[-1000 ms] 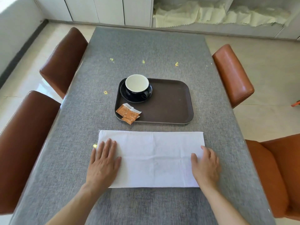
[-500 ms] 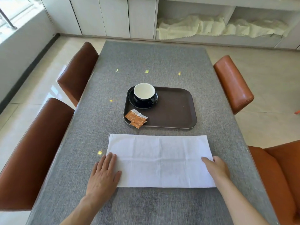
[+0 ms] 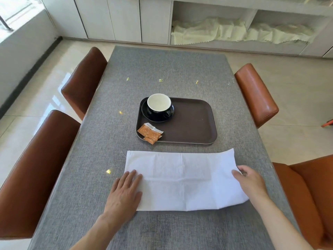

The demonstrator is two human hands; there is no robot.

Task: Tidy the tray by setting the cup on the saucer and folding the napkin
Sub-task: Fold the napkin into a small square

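Observation:
A white napkin [image 3: 182, 179], folded into a long rectangle, lies on the grey table in front of the brown tray [image 3: 196, 121]. My left hand [image 3: 124, 193] presses flat on the napkin's left end with fingers spread. My right hand [image 3: 250, 183] pinches the napkin's right edge, which curls up off the table. On the tray's far left corner a black cup [image 3: 159, 105] with a white inside stands on a black saucer [image 3: 149, 115]. Orange sachets [image 3: 149, 132] lie at the tray's near left corner.
Brown leather chairs stand along both sides: two on the left [image 3: 36, 170] [image 3: 84, 78], two on the right [image 3: 255, 94] [image 3: 310, 195]. The grey table [image 3: 162, 69] extends beyond the tray. White cabinets with pale cloth [image 3: 234, 31] line the back wall.
My right hand has closed on the napkin's right edge and lifted it slightly. My left hand stays flat on the left end. The view has tilted upward.

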